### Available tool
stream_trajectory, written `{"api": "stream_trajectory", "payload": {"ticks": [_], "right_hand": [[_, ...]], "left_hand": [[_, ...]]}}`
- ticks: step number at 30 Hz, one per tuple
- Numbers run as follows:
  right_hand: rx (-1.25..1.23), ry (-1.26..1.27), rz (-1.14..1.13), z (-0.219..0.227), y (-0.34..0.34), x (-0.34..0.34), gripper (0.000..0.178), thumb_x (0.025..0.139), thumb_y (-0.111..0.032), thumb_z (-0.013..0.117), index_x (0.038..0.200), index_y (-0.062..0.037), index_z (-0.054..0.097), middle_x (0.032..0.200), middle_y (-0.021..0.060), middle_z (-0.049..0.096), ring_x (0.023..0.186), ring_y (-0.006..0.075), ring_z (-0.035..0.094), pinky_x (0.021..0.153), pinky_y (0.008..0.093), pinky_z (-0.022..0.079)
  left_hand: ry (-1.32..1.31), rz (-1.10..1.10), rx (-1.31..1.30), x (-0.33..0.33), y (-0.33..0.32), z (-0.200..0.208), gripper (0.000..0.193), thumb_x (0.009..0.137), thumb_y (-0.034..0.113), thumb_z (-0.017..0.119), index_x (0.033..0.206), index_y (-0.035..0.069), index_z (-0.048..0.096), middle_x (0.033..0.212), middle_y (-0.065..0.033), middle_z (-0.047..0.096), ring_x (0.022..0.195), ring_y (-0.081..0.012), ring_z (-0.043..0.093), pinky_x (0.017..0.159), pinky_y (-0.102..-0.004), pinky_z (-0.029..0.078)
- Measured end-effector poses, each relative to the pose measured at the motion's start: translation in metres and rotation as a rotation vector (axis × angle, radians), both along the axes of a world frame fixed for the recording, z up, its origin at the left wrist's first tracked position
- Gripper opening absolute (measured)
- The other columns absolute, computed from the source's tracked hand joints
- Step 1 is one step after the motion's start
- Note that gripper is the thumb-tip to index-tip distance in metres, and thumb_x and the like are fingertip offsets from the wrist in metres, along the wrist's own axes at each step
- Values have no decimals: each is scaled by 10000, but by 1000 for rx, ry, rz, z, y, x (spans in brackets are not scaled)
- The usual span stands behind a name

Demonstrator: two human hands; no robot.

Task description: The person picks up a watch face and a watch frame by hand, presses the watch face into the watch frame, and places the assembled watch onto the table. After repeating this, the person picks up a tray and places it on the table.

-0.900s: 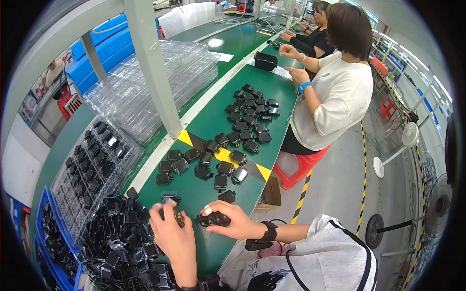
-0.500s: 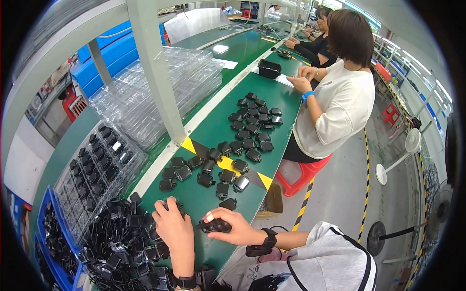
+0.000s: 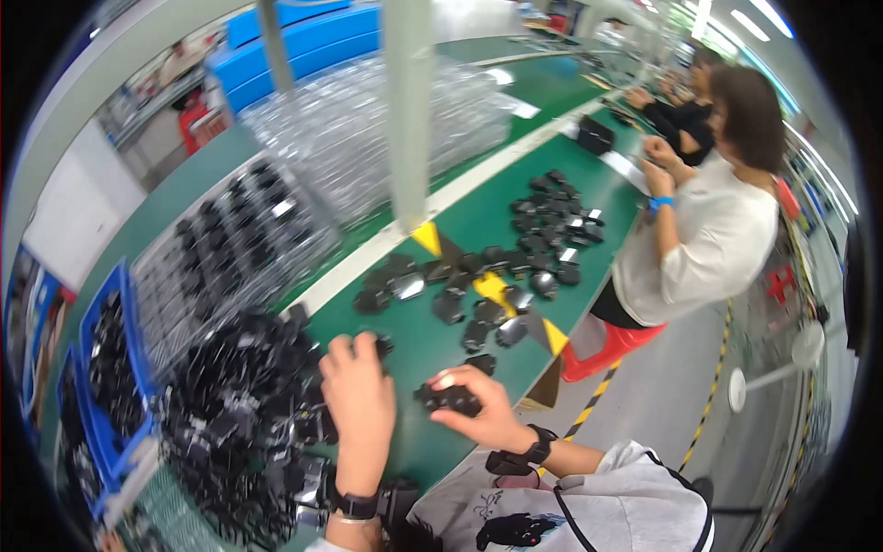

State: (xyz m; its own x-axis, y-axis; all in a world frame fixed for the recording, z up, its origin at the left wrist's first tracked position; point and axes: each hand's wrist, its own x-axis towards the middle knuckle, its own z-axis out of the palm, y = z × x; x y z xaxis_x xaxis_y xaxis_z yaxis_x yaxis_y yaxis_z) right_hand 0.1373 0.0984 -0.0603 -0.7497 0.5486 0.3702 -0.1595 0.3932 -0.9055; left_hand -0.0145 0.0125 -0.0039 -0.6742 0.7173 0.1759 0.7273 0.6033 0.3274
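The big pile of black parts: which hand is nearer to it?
Left. The left hand is at the right edge of the pile of black parts; the right hand is farther right, over the green tabletop, holding a dark part.

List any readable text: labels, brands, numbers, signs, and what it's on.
None readable; the view is motion-blurred.
Black part in right hand: no legible marking.
Black pile by left hand: any markings too small and blurred.
Grey shirt: dark print, no legible lettering.
White sheet: too far and blurred to tell.
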Motion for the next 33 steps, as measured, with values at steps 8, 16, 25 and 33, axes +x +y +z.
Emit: {"api": "stream_trajectory", "payload": {"ticks": [8,16,25,33], "right_hand": [[13,-13,-17,-1,-2,-1,395,690,-28,788,1031,-33,588,1045,123,642,967,228,609,856,326,469],[-9,-59,-10,-6,-2,-3,412,701,-12,777,1050,-34,559,1061,118,633,975,214,597,866,317,462],[49,-247,102,38,-4,-16,357,711,33,722,1022,-38,563,1036,65,608,937,144,560,848,278,447],[624,-74,943,151,-167,-146,402,672,-82,790,1015,-30,587,988,116,621,902,288,615,807,345,491]], "left_hand": [[-12,-6,2,-1,-6,-8,509,640,-55,656,1101,103,509,1099,-139,464,990,-375,529,704,-431,543],[-41,-24,108,-5,-8,-14,446,657,-38,648,1062,109,531,985,-120,521,879,-366,585,644,-428,539],[26,45,487,9,-81,51,444,660,-38,606,1075,93,521,1039,-119,480,899,-343,528,654,-401,533],[153,800,513,-14,-323,53,437,641,-28,714,1028,81,544,1011,-128,552,891,-341,585,733,-401,494]]}}
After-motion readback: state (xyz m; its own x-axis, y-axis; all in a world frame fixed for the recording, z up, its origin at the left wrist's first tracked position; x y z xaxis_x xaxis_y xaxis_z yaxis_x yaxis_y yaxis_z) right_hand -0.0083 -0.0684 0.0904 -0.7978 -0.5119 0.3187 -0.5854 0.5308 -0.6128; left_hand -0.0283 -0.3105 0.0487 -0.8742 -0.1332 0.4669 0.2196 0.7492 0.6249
